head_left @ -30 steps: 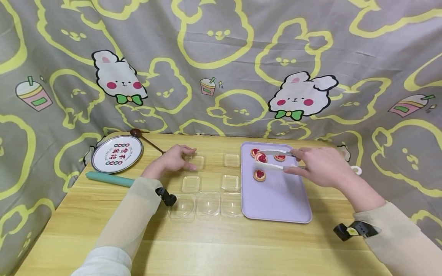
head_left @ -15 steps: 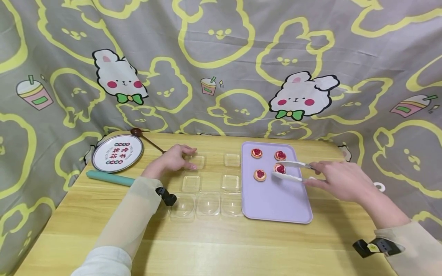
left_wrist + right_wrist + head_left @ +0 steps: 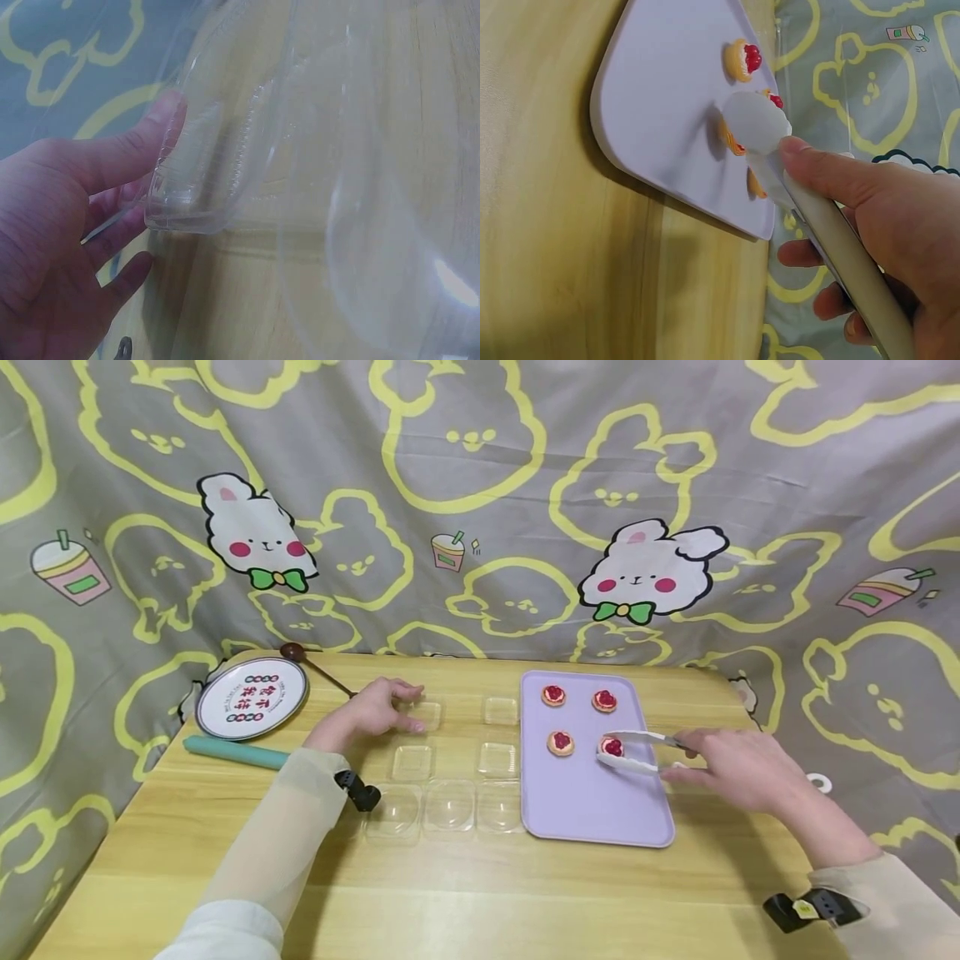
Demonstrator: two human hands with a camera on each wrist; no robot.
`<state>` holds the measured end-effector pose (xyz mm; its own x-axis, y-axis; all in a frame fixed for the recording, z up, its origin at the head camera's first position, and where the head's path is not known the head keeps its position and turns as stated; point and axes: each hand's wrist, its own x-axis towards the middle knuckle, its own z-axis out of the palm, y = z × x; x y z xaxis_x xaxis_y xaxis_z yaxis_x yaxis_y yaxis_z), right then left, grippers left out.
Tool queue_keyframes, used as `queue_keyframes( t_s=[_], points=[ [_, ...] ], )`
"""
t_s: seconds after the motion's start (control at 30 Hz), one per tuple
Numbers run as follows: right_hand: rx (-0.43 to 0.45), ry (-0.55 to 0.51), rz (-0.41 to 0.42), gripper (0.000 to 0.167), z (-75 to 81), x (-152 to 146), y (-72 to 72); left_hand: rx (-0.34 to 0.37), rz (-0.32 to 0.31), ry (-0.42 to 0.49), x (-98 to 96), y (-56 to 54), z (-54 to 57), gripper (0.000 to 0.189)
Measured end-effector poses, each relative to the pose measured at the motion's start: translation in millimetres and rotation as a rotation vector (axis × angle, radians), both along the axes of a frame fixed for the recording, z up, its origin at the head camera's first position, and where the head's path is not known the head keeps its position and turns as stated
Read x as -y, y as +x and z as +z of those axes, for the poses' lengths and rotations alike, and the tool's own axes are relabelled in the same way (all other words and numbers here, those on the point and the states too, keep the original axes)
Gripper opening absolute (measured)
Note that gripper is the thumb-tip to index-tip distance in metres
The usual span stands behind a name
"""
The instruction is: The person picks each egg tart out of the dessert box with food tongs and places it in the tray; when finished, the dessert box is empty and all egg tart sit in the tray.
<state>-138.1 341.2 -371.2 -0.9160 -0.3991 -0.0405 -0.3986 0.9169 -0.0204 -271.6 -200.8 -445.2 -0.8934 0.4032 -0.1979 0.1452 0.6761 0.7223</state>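
In the head view my right hand [image 3: 750, 767] grips a pair of metal tongs [image 3: 847, 262] with pale, flat ends. Those ends straddle a small red-topped tart [image 3: 612, 747] over the lilac tray [image 3: 592, 810]; whether it touches the tray is hard to tell. Three similar tarts lie on the tray's far half, among them one tart [image 3: 553, 696] at the back left. My left hand [image 3: 378, 706] holds the edge of a clear plastic container [image 3: 187, 202] at the back, thumb against its wall. Part of its fingers shows only through or behind the plastic.
More clear containers stand left of the tray, including a container [image 3: 498, 760] and a front row of domed lids [image 3: 450, 806]. Further left are a round plate [image 3: 247, 714], a teal rod [image 3: 236, 752] and a dark long-handled spoon [image 3: 322, 670]. A patterned curtain [image 3: 517, 460] hangs behind.
The right hand has brought the tongs and the tart from the tray's back left rightward, then nearer, into the second row beside another tart. The left hand has stayed put.
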Motion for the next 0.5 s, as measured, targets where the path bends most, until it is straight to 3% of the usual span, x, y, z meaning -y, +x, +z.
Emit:
queue_keyframes(
  t_s=[0.3, 0.5],
  points=[
    [-0.006, 0.003, 0.003, 0.068, -6.7, -1.2, -3.0, 0.002, 0.003, 0.005, 1.5, 1.8, 0.4, 0.082],
    [0.006, -0.022, -0.023, 0.080, -8.8, -3.3, -2.9, -0.004, -0.007, 0.004, 1.0, 1.9, 1.1, 0.083]
  ],
)
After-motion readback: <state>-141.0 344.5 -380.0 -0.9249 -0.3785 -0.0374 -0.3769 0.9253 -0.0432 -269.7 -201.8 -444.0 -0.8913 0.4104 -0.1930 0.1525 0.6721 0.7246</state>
